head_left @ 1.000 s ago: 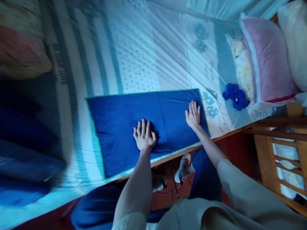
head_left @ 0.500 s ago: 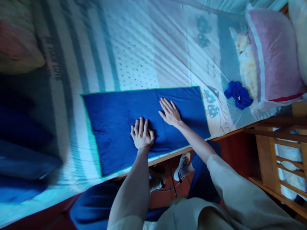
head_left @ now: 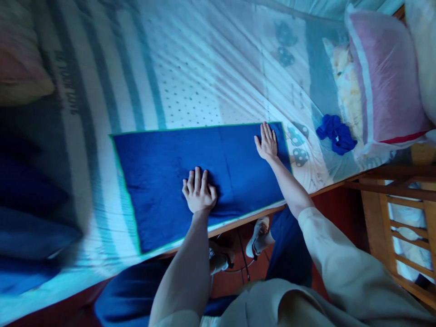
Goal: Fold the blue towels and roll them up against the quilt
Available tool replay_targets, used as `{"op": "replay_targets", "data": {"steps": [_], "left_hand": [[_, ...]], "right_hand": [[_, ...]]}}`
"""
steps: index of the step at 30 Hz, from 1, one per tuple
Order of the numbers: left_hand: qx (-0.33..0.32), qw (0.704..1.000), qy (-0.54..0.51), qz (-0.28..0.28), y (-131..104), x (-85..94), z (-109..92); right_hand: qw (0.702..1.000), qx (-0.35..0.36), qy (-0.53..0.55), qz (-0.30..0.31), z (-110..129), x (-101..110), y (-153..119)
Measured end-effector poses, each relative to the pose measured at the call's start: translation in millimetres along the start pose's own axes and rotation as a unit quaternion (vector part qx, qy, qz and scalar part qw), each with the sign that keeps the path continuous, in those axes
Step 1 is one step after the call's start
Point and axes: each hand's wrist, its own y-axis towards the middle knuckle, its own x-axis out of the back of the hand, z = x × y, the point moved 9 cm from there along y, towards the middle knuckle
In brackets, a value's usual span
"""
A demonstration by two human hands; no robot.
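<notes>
A blue towel (head_left: 160,181) with green edging lies spread out flat along the front edge of the bed. My left hand (head_left: 199,190) presses on its middle, fingers apart. Near the towel's far right corner, my right hand (head_left: 267,141) rests palm down with its fingers stretched out. Neither hand grips the cloth. A faint crease runs down the towel between the two hands.
Under the towel is a striped, dotted bed sheet (head_left: 190,100). A crumpled blue cloth (head_left: 337,135) lies to the right, beside a cat-shaped cushion (head_left: 349,86) and a pink pillow (head_left: 388,77). Dark blue fabric (head_left: 34,227) lies at left. A wooden frame (head_left: 374,218) stands at right.
My right hand has slid right and away from me across the towel, to near its far right corner. The left hand stays pressed on the same spot.
</notes>
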Motion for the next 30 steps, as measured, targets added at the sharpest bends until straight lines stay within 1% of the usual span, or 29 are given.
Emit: {"op": "replay_targets", "data": {"steps": [5,9,13,19,25,30], "left_hand": [[-0.003,1.000,0.010,0.006,0.4,-0.2,-1.3],[-0.006,1.000,0.014,0.000,0.6,0.9,-1.8],[0.001,1.000,0.009,0.006,0.6,0.0,-0.4],[-0.002,1.000,0.020,0.005,0.6,0.5,-0.8],[0.004,1.000,0.015,0.012,0.6,-1.0,1.4],[0.011,0.999,0.028,0.025,0.8,-2.0,1.2]], "right_hand": [[0.999,-0.030,-0.022,-0.013,-21.9,4.2,9.2],[0.998,-0.037,-0.038,-0.031,-34.0,5.4,14.0],[0.997,-0.037,-0.043,-0.050,-42.3,6.7,16.6],[0.997,-0.052,-0.028,-0.053,-55.9,5.7,22.6],[0.996,-0.054,-0.048,-0.056,-72.0,6.4,30.7],[0.995,-0.055,-0.058,-0.053,-72.8,8.5,32.4]]}}
